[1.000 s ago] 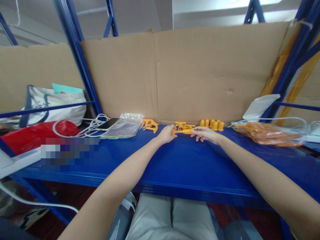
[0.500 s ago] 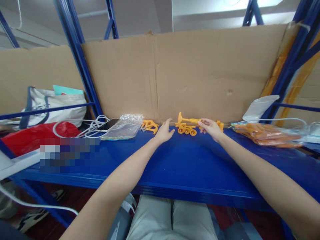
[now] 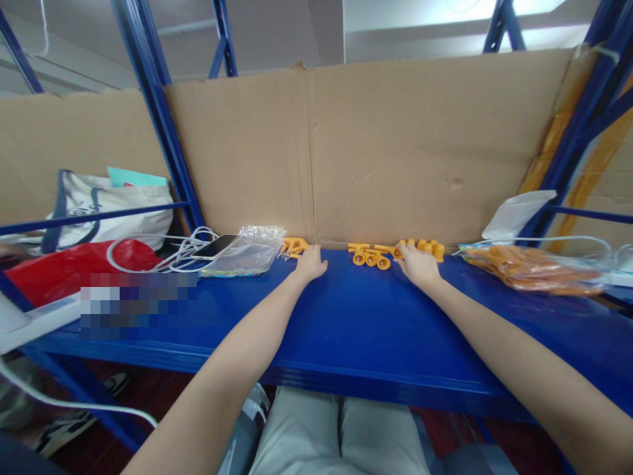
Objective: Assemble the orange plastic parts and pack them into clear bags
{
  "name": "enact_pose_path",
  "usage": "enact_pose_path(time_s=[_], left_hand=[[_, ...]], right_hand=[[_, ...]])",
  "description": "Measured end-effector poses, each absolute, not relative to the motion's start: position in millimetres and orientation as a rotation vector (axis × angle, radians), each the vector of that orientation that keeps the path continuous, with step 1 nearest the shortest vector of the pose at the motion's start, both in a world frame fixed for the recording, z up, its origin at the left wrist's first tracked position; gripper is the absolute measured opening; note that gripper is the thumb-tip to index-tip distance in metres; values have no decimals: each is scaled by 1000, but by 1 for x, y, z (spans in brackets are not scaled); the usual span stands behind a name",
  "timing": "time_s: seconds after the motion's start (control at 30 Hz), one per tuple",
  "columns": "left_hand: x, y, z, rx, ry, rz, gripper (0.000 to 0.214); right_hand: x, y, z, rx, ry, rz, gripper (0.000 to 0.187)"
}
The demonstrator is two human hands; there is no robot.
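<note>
Along the back of the blue shelf, my right hand [image 3: 419, 265] has its thumb and fingers around the cupped end of a yellow plastic piece [image 3: 397, 253]. Left of it lie three yellow pieces with round hollow ends [image 3: 370, 260], their stems pointing to the back. Several short yellow cylinders [image 3: 437, 251] stand just behind and right of the right hand. My left hand [image 3: 311, 264] rests at a small pile of yellow curved handles [image 3: 294, 245], its thumb apart from the fingers; the fingertips are partly hidden. Small metal bits [image 3: 284, 255] lie at the handles' left.
A clear plastic bag [image 3: 242, 257] and a dark phone [image 3: 215, 246] lie left of the handles, beside white cables [image 3: 182, 257]. A bag of orange pieces [image 3: 529, 267] lies at right. Cardboard [image 3: 386, 152] walls the back. A red bag [image 3: 89, 264] is far left.
The T-shaped yellow piece held up in my right hand has come down onto the shelf beside the other three. My left hand has moved left to the handles.
</note>
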State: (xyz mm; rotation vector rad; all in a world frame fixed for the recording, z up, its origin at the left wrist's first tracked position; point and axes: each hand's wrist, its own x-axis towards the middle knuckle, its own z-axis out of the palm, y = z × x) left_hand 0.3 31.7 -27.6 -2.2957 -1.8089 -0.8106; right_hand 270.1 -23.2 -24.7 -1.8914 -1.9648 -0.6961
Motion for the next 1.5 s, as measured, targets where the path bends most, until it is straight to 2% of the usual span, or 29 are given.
enact_pose_path(time_s=[0.1, 0.3, 0.43, 0.83, 1.07, 1.27, 1.5], left_hand=[[-2, 34, -29, -2281, -1849, -713, 44], [-3, 31, -27, -2294, -1969, -548, 45], [-2, 29, -27, -2352, -2025, -413, 39], [-8, 31, -27, -2285, -2095, -390, 39], [-9, 37, -29, -2319, -1877, -453, 48], [-9, 46, -31, -2443, -1700, -587, 42], [-3, 42, -30, -2508, -1727, -654, 46]], right_hand=[[268, -17, -30, -1886, -2027, -614, 31], [283, 3, -46, -1725, -2058, -198, 43], [288, 10, -51, -1717, -2069, -83, 49], [272, 1, -43, -1994, -2107, 2, 65], [274, 3, -46, -2004, -2113, -74, 68], [277, 5, -49, -1984, -2117, -88, 66], [276, 4, -48, -1986, -2136, -93, 65]])
